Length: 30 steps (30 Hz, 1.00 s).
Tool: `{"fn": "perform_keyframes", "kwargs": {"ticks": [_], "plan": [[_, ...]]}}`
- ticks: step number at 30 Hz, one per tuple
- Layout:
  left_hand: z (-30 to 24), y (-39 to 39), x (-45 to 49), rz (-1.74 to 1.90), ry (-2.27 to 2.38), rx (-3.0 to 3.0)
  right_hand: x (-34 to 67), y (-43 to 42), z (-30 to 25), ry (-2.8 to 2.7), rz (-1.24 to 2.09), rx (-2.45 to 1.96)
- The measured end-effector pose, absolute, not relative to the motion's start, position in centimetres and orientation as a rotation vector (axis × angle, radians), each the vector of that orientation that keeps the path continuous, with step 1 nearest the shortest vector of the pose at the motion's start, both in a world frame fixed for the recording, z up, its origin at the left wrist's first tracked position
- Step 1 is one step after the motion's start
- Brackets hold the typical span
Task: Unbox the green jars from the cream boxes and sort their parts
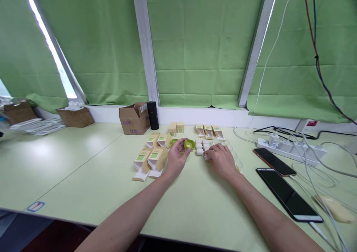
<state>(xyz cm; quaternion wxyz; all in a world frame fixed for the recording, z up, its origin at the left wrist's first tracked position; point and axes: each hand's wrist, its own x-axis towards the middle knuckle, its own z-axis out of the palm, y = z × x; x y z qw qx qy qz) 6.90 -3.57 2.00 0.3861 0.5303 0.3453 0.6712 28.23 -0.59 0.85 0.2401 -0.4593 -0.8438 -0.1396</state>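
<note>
In the head view my left hand [176, 158] is closed on a small green open cup [189, 144], held between thumb and fingers just above the table. A second green piece [173, 142] shows partly behind that hand. My right hand [222, 162] reaches down to a cluster of small white blocks [199, 152], its fingertips pinched on one white block [206, 156] at the near right of the cluster. Clear, rounded plastic pieces [237, 160] lie beyond and beside the right hand, partly covered by it.
Opened tan cartons [156, 157] with green labels stand left of my left hand; more cartons [208, 131] stand farther back. A cardboard box [134, 120] and black bottle [153, 115] are by the wall. Right are phones [288, 194], a power strip [290, 151] and loose cables.
</note>
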Motion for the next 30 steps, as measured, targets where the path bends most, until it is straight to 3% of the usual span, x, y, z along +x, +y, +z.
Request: {"fn": "perform_keyframes", "kwargs": {"ticks": [9,20,30], "plan": [[2.1,-3.7,7.0,1.688,0.86,1.369,28.1,-1.2,1.4,-2.242,-0.357,-1.278],[2.9,-4.7,7.5,1.627,0.795,1.38,26.6,-1.9,1.3,-1.986,-0.212,-0.787],[2.2,-5.7,9.0,1.409,0.794,1.336,24.7,-3.3,1.3,-1.854,-0.144,-0.647]]}}
